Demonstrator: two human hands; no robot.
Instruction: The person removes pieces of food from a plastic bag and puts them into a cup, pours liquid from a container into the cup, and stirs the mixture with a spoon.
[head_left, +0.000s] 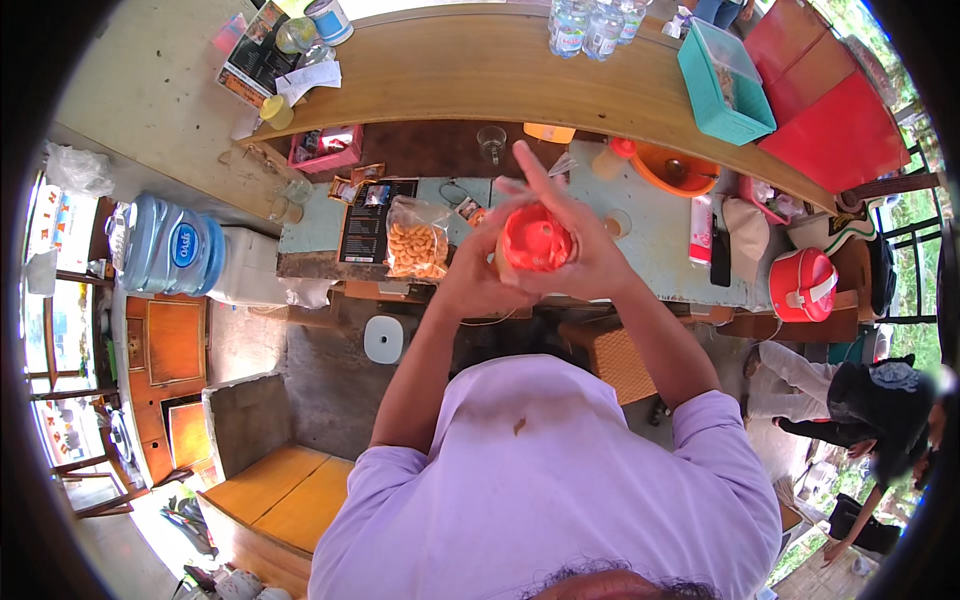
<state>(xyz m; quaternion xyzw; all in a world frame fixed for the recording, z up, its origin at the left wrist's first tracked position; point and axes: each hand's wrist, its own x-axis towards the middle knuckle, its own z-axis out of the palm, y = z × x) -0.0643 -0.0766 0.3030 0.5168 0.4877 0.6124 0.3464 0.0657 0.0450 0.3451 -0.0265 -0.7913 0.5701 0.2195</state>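
Observation:
Between my two hands is a container with a red lid (536, 238), seen from above over the counter. My left hand (478, 264) wraps its left side and underside. My right hand (592, 244) lies against its right side, with one finger stretched out past the lid; the fingertips look blurred. Most of the container's body is hidden by my hands and the lid. Left of them, a clear plastic bag of orange-coloured snacks (418, 238) rests partly on a black printed menu (375, 229). A glass (618, 223) stands just beyond my right hand.
A wooden shelf (450, 67) spans above the counter (652, 262). An orange basin (675, 171), a red-capped bottle (615, 157), a black phone (720, 259) and a red rice cooker (804, 285) are to the right. A large water bottle (169, 244) lies left. People (862, 405) are at far right.

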